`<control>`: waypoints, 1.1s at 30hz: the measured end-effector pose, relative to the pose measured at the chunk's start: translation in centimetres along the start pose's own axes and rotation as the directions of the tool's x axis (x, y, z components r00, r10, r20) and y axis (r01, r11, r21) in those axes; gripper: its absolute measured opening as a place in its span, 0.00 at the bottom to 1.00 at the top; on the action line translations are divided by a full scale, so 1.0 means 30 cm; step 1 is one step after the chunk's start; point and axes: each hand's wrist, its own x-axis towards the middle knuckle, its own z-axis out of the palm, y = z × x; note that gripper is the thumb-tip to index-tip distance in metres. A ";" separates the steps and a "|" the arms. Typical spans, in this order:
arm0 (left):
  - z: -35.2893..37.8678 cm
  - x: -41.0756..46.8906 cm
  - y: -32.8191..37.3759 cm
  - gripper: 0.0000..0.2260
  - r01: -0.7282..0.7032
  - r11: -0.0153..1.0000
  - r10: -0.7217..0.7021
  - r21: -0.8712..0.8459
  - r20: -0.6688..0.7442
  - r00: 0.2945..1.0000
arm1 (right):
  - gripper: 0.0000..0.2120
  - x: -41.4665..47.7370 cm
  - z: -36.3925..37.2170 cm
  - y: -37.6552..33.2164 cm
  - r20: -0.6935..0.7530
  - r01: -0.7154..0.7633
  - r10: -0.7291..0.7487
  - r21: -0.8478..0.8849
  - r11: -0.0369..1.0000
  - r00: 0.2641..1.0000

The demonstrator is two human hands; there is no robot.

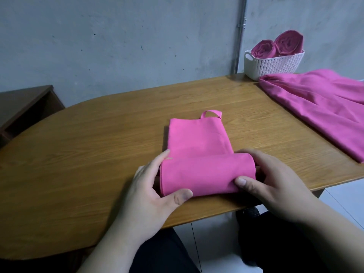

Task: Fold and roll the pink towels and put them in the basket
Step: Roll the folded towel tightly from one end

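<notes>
A folded pink towel (197, 152) lies on the wooden table (88, 154), its near end rolled into a thick roll and its far end flat, with a small hanging loop at the top. My left hand (149, 186) grips the roll's left end, thumb on the front. At the roll's right end my right hand (275, 180) holds it the same way. A white perforated basket (273, 64) stands at the back right with two rolled pink towels (277, 46) in it.
An unfolded pink towel (319, 101) is spread over the table's right side, in front of the basket. A dark wooden cabinet (25, 107) stands at the left by the grey wall. The table's front edge runs just under my hands.
</notes>
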 end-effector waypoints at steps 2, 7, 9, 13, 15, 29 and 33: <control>-0.001 0.000 -0.011 0.40 0.027 0.999 -0.027 -0.024 -0.003 1.000 | 0.30 0.005 0.003 -0.006 -0.029 -0.012 0.012 -0.007 1.000 0.999; 0.006 0.005 -0.014 0.39 0.054 0.998 -0.054 -0.011 0.001 0.999 | 0.37 0.010 0.001 -0.003 0.006 0.048 -0.048 -0.105 0.993 0.999; 0.010 0.007 -0.011 0.39 0.050 0.999 -0.050 0.006 -0.006 0.999 | 0.38 0.000 -0.002 -0.005 -0.001 0.039 -0.039 -0.060 0.997 0.999; 0.004 0.000 0.001 0.37 -0.020 1.000 0.020 0.002 -0.016 1.000 | 0.32 0.001 0.002 -0.009 -0.030 -0.022 0.022 -0.013 1.000 0.999; 0.000 -0.003 -0.003 0.38 0.017 0.999 -0.017 -0.037 -0.002 1.000 | 0.34 0.008 0.001 -0.020 -0.045 -0.049 0.049 -0.008 0.999 0.998; 0.001 -0.001 0.002 0.38 -0.017 0.997 0.017 -0.072 -0.001 1.000 | 0.31 -0.004 0.000 -0.028 -0.081 -0.020 0.019 -0.008 1.000 0.997; 0.000 -0.001 -0.006 0.39 0.029 0.991 -0.029 -0.128 0.002 1.000 | 0.34 0.004 0.006 -0.031 -0.092 -0.013 0.011 -0.022 1.000 0.996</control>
